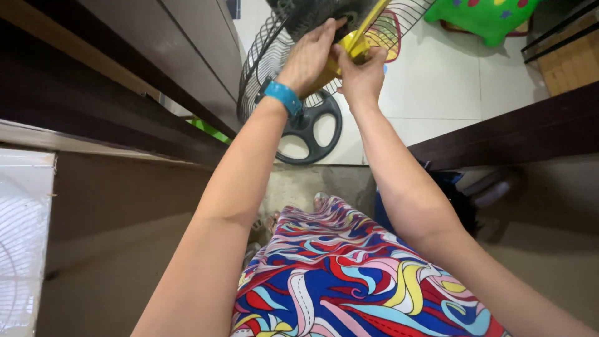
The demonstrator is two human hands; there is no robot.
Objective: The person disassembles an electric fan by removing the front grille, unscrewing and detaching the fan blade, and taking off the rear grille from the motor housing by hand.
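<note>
Both hands meet at a fan [293, 68] whose top is cut off by the frame edge: the left hand [310, 57] curls over its dark hub, grip unclear, while the right hand [362, 75] closes around a yellow tool [357, 39], its end hidden behind the grille [262, 56].

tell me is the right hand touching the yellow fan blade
Touching. The head view shows the right hand with its fingers wrapped on the yellow fan blade at the hub; no gap shows.
</note>
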